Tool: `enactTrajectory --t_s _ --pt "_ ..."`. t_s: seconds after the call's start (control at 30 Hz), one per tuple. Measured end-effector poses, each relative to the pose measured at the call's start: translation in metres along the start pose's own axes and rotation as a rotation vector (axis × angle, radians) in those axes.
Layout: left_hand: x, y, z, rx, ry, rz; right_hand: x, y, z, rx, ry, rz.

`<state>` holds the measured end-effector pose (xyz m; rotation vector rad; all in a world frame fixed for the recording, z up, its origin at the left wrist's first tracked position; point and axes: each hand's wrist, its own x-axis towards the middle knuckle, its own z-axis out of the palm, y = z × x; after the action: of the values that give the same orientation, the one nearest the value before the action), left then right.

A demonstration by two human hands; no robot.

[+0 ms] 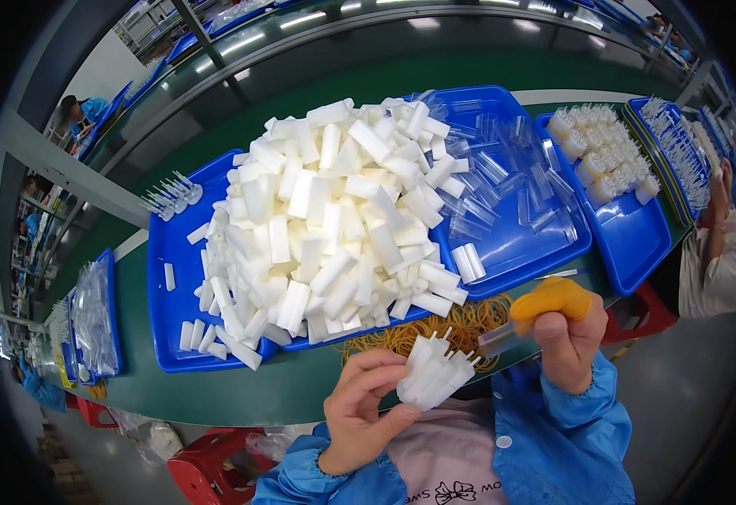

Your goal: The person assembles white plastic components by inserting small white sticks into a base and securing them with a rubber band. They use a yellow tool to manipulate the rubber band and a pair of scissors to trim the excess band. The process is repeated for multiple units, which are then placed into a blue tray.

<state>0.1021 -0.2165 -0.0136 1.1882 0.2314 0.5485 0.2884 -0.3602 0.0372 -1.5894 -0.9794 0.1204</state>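
Note:
My left hand grips a bundle of white plastic pieces, its thin prongs pointing up and to the right. Close by on the right, my right hand pinches a short clear plastic tube; a yellow finger cover sits over its index finger. The tube and the bundle are apart. Just beyond both hands lies a heap of tan rubber bands. Behind it rises a large pile of white foam blocks.
Blue trays bear the pile. Loose clear tubes lie in another tray. At right, a tray holds white and cream bundles. White pronged pieces lie at the left tray's edge. A co-worker's arm shows far right.

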Motion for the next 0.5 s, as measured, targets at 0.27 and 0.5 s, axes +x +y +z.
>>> enactTrajectory --t_s 0.27,0.5 --pt "-0.002 -0.001 -0.002 0.047 -0.025 0.016 0.014 -0.004 0.015 -0.005 -0.208 0.048" --pt "0.000 0.002 0.001 0.182 -0.069 0.032 0.016 -0.003 0.020 0.026 -0.210 0.107"
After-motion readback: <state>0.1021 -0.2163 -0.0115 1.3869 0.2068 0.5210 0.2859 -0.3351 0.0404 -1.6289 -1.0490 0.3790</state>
